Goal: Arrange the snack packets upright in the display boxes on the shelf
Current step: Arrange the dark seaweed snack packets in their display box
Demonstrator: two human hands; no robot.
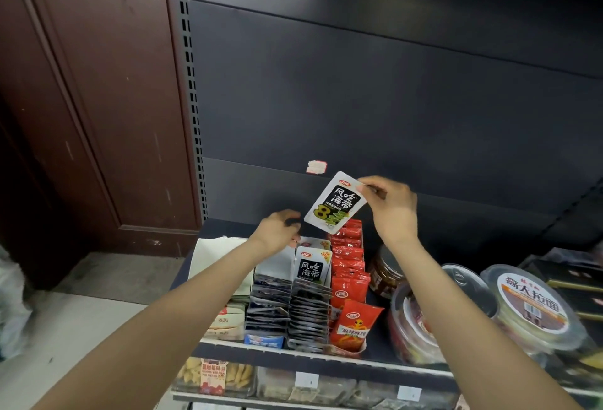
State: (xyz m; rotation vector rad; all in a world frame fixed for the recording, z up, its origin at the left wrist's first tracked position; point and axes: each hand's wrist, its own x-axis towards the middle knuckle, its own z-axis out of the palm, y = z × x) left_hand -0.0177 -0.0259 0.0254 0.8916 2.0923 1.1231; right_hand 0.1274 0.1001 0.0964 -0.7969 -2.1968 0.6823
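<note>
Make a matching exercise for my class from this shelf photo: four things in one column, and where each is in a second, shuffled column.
Things
1. white seaweed packet
2. left hand
3. red packets
4. brown jar

Places
A. in a row in the right-hand display box
B. pinched by the right hand, above the boxes
C. at the back of the black-and-white packet rows
D. on the shelf, right of the red row

Pairs: 1-B, 2-C, 3-A, 4-D

Both forearms bare, no sleeves, no jewellery.
</note>
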